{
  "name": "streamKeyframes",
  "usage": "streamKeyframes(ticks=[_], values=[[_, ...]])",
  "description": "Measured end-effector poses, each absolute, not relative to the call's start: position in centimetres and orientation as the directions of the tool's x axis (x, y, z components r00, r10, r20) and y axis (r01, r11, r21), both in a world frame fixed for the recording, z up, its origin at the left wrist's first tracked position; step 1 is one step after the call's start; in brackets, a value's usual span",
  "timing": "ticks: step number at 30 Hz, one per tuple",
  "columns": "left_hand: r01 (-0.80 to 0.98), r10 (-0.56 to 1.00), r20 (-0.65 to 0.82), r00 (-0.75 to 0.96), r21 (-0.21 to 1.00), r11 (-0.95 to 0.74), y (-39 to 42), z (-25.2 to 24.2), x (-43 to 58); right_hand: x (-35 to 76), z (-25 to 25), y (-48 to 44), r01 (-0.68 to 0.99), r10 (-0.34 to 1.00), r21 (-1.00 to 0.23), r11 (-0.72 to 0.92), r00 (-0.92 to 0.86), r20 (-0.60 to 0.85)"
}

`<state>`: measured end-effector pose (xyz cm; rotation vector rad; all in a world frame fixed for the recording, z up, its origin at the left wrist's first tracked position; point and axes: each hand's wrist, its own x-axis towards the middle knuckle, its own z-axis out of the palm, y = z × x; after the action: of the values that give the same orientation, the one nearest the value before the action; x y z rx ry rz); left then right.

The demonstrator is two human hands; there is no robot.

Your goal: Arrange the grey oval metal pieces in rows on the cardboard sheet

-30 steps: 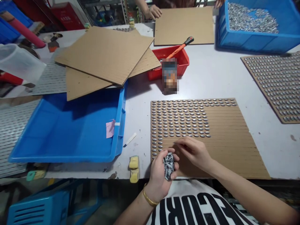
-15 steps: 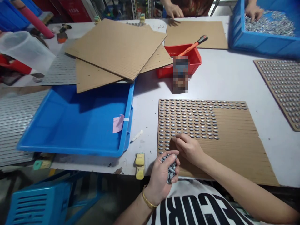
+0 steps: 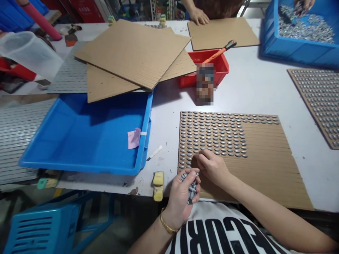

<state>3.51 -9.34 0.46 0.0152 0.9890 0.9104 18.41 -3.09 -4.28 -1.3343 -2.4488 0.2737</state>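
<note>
My left hand (image 3: 181,197) is cupped around a handful of small grey metal pieces (image 3: 190,187) at the table's near edge. My right hand (image 3: 212,165) rests on a corrugated cardboard sheet (image 3: 265,158) with its fingers pinched together at the left end of the lowest partly filled row. What the fingertips hold is hidden. Rows of the metal pieces (image 3: 212,132) stand in the upper left part of the sheet, and its right and lower parts are bare.
An empty blue tray (image 3: 84,137) with a pink note lies to the left, under loose cardboard sheets (image 3: 132,53). A red bin (image 3: 203,67) with an orange-handled tool sits behind. Far right are a blue bin of metal pieces (image 3: 304,31) and a filled sheet (image 3: 317,98). Other people's hands (image 3: 198,16) work at the far edge.
My right hand has slid a little left along the sheet toward the row's start. My left hand stays cupped on the pieces. The view has shifted slightly.
</note>
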Motion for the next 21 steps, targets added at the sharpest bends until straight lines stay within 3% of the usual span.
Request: streamKeyframes(ticks=[5,10,16,21], values=[[-0.641,0.676,-0.706,0.211,0.422,0.641,-9.3,0.4,3.8,18.3,-4.0,-3.0,0.798,0.852,-0.301,0.523,-0.500,0.155],[-0.640,0.698,-0.694,0.176,0.458,0.617,-9.4,0.3,4.0,18.7,-4.1,-2.7,0.758,0.853,-0.395,0.518,-0.491,0.177],[-0.636,0.673,-0.720,0.172,0.441,0.634,-9.5,0.1,4.2,18.7,-4.5,-2.7,0.761,0.861,-0.407,0.505,-0.474,0.184],[-0.655,0.668,-0.721,0.185,0.416,0.631,-9.6,0.0,4.4,19.1,-5.2,-2.5,0.714,0.874,-0.514,0.476,-0.449,0.186]])
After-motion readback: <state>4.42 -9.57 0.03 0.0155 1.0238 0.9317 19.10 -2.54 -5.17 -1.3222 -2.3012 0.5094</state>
